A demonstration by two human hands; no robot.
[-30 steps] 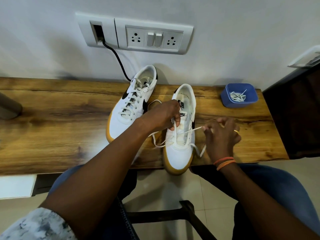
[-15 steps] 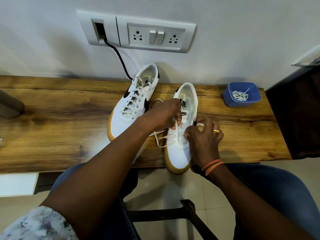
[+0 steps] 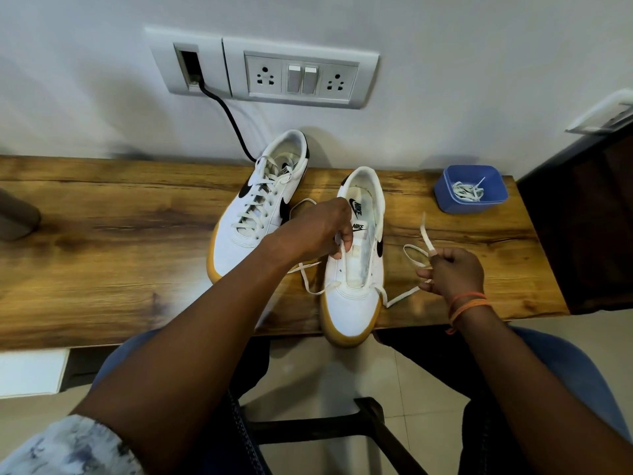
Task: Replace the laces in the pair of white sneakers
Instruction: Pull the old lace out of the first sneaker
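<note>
This looks like a room in a home. A wall-mounted wooden shelf (image 3: 102,234) serves as a narrow desk against a plain white wall (image 3: 445,46), where a white switch-and-socket plate (image 3: 301,77) sits low, a black cable (image 3: 226,114) running from its side panel. The floor is pale glossy tile (image 3: 318,378) (domestic in look), and a dark chair frame (image 3: 342,430) stands beneath the person.

A wooden bench (image 3: 102,255) stands against the white wall (image 3: 445,36). Above it sits a socket panel (image 3: 301,77); below it, pale floor tiles (image 3: 325,371)
</note>
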